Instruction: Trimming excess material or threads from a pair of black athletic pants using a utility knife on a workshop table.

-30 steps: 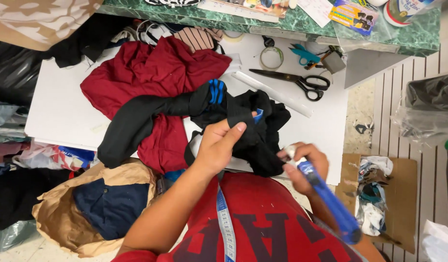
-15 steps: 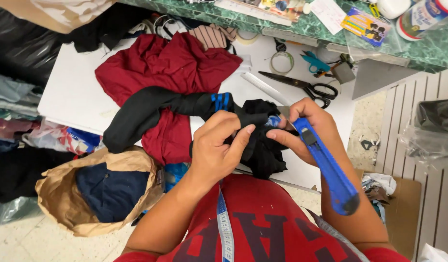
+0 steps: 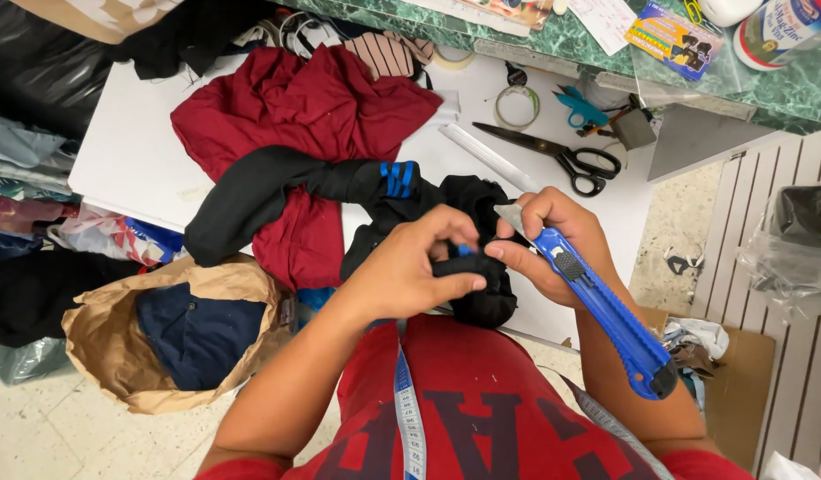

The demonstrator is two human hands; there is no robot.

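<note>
Fingers [image 3: 446,283] of the left hand [image 3: 410,267] pinch black cloth [image 3: 482,293]; right hand [image 3: 553,240] at 3 o'clock grips the knife [image 3: 606,307]. Keep cloth taut, blade angled away.

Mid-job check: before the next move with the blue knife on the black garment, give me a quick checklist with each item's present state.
1. Right hand grips the blue utility knife: ok.
2. Blade out and showing above the fingers: ok.
3. Left hand pinches the black garment firmly: ok.
4. Left fingertips away from the blade edge: cannot tell, they sit close to it.
5. Exact spot to be cut in view: cannot tell, both hands cover it.
6. Scissors lying apart from the hands on the white table: ok.
</note>
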